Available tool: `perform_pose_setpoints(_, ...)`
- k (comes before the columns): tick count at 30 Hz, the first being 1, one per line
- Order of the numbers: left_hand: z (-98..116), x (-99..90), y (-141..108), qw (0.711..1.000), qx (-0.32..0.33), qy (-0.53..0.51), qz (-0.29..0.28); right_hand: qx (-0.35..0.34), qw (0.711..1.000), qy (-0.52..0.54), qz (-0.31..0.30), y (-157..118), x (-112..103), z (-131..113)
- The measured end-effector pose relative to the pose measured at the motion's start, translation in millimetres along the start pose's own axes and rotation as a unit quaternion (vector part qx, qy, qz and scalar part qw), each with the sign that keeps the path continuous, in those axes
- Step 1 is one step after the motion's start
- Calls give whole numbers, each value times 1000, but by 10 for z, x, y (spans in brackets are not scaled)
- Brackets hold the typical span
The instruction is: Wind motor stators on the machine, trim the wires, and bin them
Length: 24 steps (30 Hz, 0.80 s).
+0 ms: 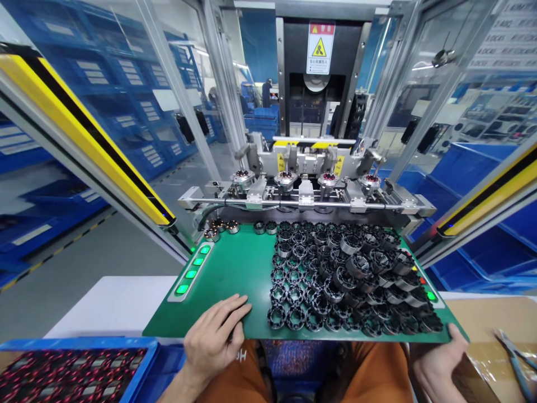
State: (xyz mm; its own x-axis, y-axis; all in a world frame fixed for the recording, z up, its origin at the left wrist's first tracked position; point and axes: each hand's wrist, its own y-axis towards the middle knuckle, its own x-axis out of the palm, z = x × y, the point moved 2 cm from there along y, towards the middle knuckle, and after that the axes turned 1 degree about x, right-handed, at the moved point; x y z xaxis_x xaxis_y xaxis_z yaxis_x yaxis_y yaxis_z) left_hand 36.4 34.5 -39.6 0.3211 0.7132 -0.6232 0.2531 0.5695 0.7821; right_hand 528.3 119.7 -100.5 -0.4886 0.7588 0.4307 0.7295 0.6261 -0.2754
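Note:
My left hand (218,333) rests at the front edge of the green work surface (235,268), fingers stretched out and nothing in them. At the front right corner, my right hand (440,358) lies against the edge of the surface; its thumb shows on top and the other fingers are hidden below. Between the hands stand many black and silver stator cores (296,316), in rows and stacked higher toward the right. A few copper-wound stators (232,226) sit at the back left. Behind, a winding machine (306,190) has several stators in its fixtures.
Lit green buttons (191,274) line the left side, with more buttons (430,295) at right. Yellow light-curtain posts (96,140) flank the station. A blue tray (153,347) of red-wound stators stands front left. Pliers (518,358) lie on cardboard (495,319) at right.

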Motion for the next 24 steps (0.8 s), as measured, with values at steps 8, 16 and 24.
perform_pose_setpoints(8, 8, -3, 4, 1000, 5, 2, 0, -15, 1000, -3, -7, 26, -15, 6)
perform_pose_setpoints(16, 4, -1, 5, 1000, 6, 0, 1, -11, 1000, 1, -7, 65, -51, 34)
perform_pose_setpoints(24, 0, 14, -7, 1000, 6, 0, 4, -2, 1000, 13, -11, 34, -12, 2)
